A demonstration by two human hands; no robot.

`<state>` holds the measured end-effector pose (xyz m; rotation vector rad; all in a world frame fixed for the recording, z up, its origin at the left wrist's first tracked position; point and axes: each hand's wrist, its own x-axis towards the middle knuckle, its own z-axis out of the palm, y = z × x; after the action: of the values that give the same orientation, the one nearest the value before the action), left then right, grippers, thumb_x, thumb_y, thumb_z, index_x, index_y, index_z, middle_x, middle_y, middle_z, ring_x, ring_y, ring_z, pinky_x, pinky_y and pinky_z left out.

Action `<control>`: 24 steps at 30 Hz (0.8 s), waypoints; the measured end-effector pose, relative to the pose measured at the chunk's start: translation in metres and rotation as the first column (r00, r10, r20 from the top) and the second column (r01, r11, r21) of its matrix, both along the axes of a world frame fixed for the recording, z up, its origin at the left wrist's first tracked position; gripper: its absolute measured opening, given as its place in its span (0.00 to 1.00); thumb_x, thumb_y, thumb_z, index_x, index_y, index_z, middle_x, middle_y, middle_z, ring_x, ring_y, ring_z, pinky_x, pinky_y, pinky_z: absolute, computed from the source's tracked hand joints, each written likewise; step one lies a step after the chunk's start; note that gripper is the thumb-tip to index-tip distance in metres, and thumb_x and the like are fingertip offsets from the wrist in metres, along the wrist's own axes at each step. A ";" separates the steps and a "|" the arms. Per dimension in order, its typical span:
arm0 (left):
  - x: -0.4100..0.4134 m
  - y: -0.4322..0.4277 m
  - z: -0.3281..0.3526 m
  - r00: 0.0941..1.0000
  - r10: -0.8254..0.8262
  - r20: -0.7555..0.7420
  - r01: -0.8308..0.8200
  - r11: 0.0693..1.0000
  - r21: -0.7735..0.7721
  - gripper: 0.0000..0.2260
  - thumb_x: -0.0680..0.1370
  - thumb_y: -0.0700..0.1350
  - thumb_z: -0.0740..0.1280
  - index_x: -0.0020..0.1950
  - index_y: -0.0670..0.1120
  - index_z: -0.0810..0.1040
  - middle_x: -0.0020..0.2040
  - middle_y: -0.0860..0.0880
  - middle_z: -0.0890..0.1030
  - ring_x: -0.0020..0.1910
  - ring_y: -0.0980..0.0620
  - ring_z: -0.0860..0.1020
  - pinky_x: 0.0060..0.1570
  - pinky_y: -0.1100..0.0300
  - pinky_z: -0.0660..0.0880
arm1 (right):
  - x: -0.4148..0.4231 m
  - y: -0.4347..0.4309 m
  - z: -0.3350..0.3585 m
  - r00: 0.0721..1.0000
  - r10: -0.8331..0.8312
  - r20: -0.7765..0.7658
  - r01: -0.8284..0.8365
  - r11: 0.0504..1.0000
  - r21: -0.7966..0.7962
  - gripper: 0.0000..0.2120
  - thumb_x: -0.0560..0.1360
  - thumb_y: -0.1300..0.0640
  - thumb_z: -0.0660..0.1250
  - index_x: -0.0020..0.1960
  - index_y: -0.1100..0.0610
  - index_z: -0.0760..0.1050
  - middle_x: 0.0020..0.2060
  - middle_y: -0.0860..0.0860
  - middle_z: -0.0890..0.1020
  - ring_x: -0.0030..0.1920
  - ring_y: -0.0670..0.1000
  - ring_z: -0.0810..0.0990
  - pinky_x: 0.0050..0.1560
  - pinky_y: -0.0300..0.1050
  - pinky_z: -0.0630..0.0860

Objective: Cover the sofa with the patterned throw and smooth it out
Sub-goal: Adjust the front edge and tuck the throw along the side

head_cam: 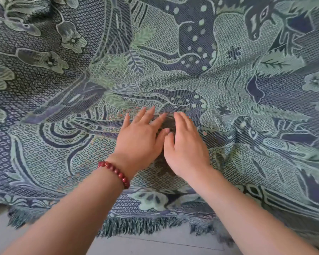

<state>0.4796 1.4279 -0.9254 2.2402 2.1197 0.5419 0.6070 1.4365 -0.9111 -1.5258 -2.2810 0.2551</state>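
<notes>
my left hand (143,138) & right hand (185,146) lie flat, fingers straight, side by side on 1 throw (228,85).

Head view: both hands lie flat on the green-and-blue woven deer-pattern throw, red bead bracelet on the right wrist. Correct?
No: the head view shows the red bead bracelet on the left wrist. The left hand and right hand do lie flat on the green-and-blue woven throw.

Throw (173,80): thick woven cloth, matt, coarse ribbed weave w/ raised jacquard pattern, yarn fringe (136,227) along front edge. Bracelet (114,172): glossy dark-red beads, smooth. Floor (155,245): pale grey, smooth, matt, w/ thin seam.
</notes>
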 end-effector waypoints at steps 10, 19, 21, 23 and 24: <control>0.156 0.035 0.007 0.985 -0.160 -0.066 0.160 0.987 -0.010 0.29 0.76 0.63 0.42 0.76 0.57 0.55 0.77 0.53 0.54 0.76 0.52 0.49 0.73 0.47 0.45 | 0.172 0.043 0.020 0.997 -0.063 0.039 0.063 0.998 0.001 0.23 0.78 0.60 0.56 0.73 0.58 0.59 0.74 0.51 0.57 0.72 0.51 0.62 0.67 0.42 0.60; 0.262 0.071 -0.021 0.990 -0.080 -0.112 0.070 0.993 -0.090 0.37 0.70 0.61 0.33 0.77 0.52 0.50 0.78 0.53 0.51 0.76 0.54 0.47 0.73 0.52 0.43 | 0.261 0.097 -0.009 0.985 0.094 0.145 -0.085 0.994 -0.064 0.24 0.78 0.59 0.58 0.73 0.59 0.57 0.75 0.52 0.56 0.72 0.53 0.61 0.68 0.43 0.60; 0.262 0.070 -0.024 0.995 -0.016 -0.095 0.005 0.994 -0.107 0.37 0.70 0.61 0.34 0.78 0.51 0.49 0.78 0.54 0.49 0.76 0.56 0.45 0.71 0.58 0.39 | 0.263 0.101 -0.016 0.981 0.137 0.137 -0.128 0.989 -0.074 0.25 0.79 0.58 0.57 0.74 0.60 0.55 0.76 0.54 0.55 0.74 0.53 0.57 0.71 0.44 0.57; 0.262 0.066 -0.025 0.998 0.020 -0.064 -0.027 0.993 -0.111 0.36 0.70 0.61 0.36 0.78 0.51 0.47 0.78 0.55 0.48 0.76 0.56 0.45 0.69 0.60 0.37 | 0.264 0.102 -0.018 0.980 0.158 0.118 -0.148 0.985 -0.089 0.26 0.79 0.57 0.57 0.75 0.60 0.53 0.76 0.54 0.55 0.75 0.53 0.55 0.73 0.45 0.56; 0.263 0.064 -0.024 0.998 0.035 -0.055 -0.041 0.992 -0.116 0.34 0.72 0.61 0.37 0.78 0.52 0.47 0.78 0.55 0.47 0.76 0.56 0.45 0.69 0.61 0.37 | 0.265 0.103 -0.018 0.982 0.160 0.097 -0.150 0.984 -0.098 0.26 0.79 0.57 0.57 0.75 0.60 0.53 0.76 0.54 0.55 0.75 0.52 0.54 0.73 0.44 0.56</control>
<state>0.7428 1.4921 -0.9491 2.1797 2.1620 0.3526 0.8722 1.5395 -0.9292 -1.4366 -2.5073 0.3329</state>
